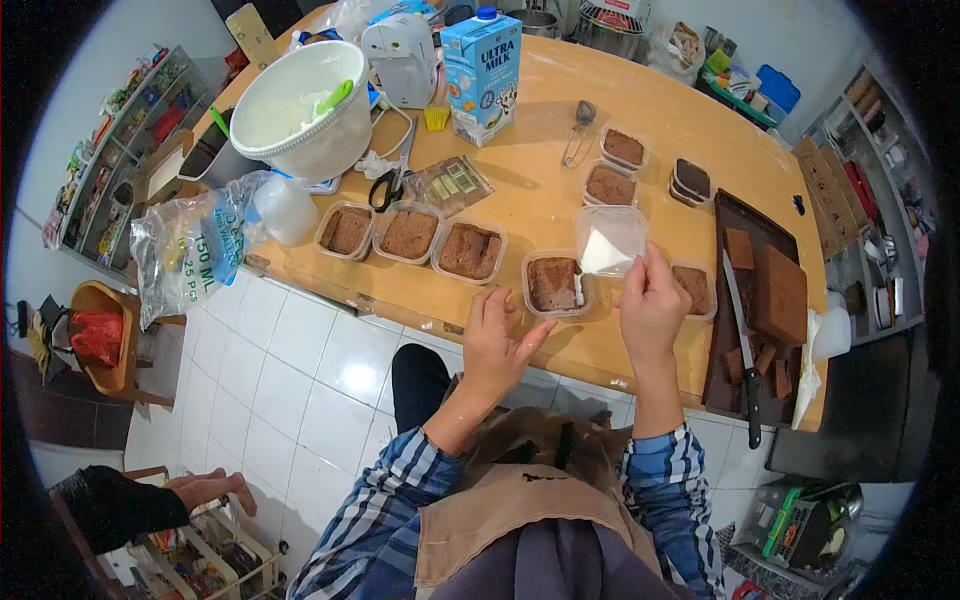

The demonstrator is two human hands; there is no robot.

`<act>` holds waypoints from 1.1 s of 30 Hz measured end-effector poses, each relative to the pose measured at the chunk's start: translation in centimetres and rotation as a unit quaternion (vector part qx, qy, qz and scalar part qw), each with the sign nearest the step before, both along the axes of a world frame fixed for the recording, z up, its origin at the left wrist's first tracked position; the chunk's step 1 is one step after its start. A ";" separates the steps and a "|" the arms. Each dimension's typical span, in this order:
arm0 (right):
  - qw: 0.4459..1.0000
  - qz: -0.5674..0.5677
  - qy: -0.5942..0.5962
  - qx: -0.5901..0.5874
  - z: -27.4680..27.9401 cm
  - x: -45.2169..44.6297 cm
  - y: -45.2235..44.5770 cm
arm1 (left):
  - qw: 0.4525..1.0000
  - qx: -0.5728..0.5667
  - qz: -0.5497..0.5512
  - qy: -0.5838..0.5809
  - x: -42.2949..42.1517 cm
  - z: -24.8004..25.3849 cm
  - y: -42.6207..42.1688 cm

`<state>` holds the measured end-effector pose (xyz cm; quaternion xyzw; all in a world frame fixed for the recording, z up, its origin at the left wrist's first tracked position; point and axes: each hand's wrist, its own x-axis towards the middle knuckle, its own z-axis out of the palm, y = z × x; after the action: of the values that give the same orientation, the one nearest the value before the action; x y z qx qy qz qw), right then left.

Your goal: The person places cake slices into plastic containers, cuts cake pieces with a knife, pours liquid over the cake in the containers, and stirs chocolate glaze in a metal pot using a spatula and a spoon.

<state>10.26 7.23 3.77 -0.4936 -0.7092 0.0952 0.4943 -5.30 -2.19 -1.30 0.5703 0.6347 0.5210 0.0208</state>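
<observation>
My right hand [650, 308] pinches the edge of a clear square plastic tub [624, 222], tilted above the table. A white patch that looks like cream [603, 252] lies in its corner. My left hand [497, 345] is open at the table's front edge, palm partly turned up, thumb and fingers apart, holding nothing. Just beyond it sits a tub of brown cake [553, 284] with a white smear along its right side. Another cake tub [692, 288] stands behind my right hand, partly hidden by it.
Several filled tubs [408, 234] line the left front. At right, a dark tray [728, 330] carries a cake block [778, 295] and a knife [742, 345], its handle overhanging the edge. A white mixing bowl [300, 140], milk carton [481, 80], scissors [390, 187] and small strainer [584, 115] are farther back.
</observation>
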 end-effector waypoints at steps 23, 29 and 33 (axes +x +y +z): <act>0.999 0.010 -0.009 0.029 -0.4 -0.7 1.4 | 1.000 -0.007 -0.003 0.003 0.0 0.1 -0.1; 1.000 0.018 0.010 0.008 -0.2 -1.6 1.0 | 1.000 -0.009 -0.001 0.015 0.0 0.4 -0.2; 0.999 0.033 0.003 0.012 -0.1 -2.0 0.7 | 1.000 -0.007 -0.005 0.003 0.0 0.3 -0.1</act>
<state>8.22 7.96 3.69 -0.4637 -0.7244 0.1041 0.4993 -5.30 -2.31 -1.02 0.5746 0.6357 0.5148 0.0252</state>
